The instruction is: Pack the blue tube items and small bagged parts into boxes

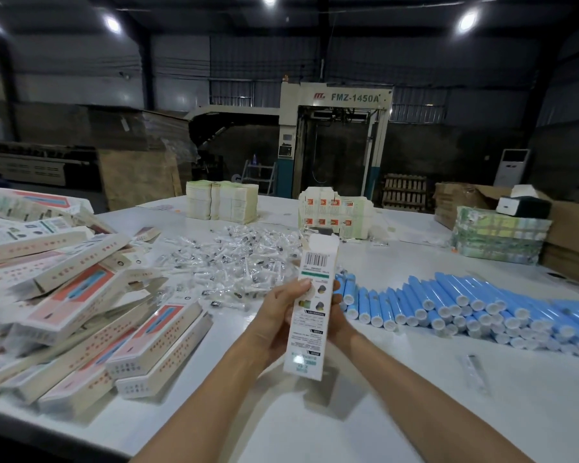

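In the head view you hold a long white printed cardboard box (311, 315) upright above the white table (432, 402), its top flap open. Your left hand (278, 312) curls round its left edge, thumb on the face, and your right hand (340, 315) wraps it from behind. You cannot tell whether it is filled. The heap of packed cream-and-red boxes (91, 305) at left suggests much is done. Many blue plastic tubes (475, 305) at right and small clear bagged parts (234, 262) farther off remain.
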Motion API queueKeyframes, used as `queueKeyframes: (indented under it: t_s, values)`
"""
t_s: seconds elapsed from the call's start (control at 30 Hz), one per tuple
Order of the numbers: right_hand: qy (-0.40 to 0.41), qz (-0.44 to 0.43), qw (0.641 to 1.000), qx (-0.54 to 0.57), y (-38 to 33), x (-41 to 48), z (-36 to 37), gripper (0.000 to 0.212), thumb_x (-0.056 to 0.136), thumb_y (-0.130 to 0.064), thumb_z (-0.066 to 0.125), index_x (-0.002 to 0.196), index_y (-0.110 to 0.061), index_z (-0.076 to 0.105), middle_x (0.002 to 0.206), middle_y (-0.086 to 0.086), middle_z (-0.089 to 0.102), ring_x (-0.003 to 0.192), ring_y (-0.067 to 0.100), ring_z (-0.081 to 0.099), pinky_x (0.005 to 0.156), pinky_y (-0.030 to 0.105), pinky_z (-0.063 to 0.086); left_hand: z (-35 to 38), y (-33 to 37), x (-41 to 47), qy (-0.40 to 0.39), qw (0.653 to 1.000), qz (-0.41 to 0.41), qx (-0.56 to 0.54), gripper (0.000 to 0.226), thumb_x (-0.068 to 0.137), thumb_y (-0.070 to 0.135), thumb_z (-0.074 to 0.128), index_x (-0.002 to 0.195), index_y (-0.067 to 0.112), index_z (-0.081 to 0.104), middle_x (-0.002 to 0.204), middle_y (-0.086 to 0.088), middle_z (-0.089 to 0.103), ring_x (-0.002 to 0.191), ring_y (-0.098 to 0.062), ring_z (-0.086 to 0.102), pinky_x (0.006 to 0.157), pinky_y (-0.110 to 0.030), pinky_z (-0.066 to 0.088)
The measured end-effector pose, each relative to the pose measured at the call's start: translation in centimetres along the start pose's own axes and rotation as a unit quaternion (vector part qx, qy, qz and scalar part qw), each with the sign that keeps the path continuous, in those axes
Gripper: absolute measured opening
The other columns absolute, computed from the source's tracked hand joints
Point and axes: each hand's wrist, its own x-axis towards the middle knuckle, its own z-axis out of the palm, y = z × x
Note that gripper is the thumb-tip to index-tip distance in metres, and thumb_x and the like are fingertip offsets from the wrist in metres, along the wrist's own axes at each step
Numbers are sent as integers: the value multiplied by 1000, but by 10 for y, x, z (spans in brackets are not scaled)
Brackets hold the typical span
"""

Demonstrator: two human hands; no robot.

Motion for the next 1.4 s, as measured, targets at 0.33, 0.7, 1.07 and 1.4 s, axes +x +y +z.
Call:
queueKeyframes:
  t_s: [0.33,0.7,1.07,1.4]
  values:
    - [213,-279,933,-83,-94,-27,-89,40,98,-1,67,131,-24,64,100,10,72,83,15,75,78,28,62,9,-21,7,23,999,-16,32,51,86,25,84,133,9,73,131,-25,73,111,-44,74,78,-43,65]
    - [133,-264,931,-212,-95,-42,-52,31,91,0,74,117,-15,64,101,12,68,77,13,75,66,26,62,15,-26,4,-7,1000,-19,24,59,94,19,81,148,18,58,128,-30,73,121,-54,68,88,-51,63]
    - [103,-220,917,-318,-86,-37,-48,29,86,-13,80,111,-23,68,85,1,74,78,9,73,66,22,59,12,-29,5,-27,999,-12,23,56,91,21,85,141,26,61,127,-28,74,110,-39,75,84,-43,62]
    - [92,-245,874,-409,-56,-45,-55,26,105,-30,62,125,-18,72,123,-1,54,118,8,48,91,9,37,13,-31,5,15,998,24,57,52,88,24,84,136,18,64,124,-19,77,112,-33,75,88,-46,63]
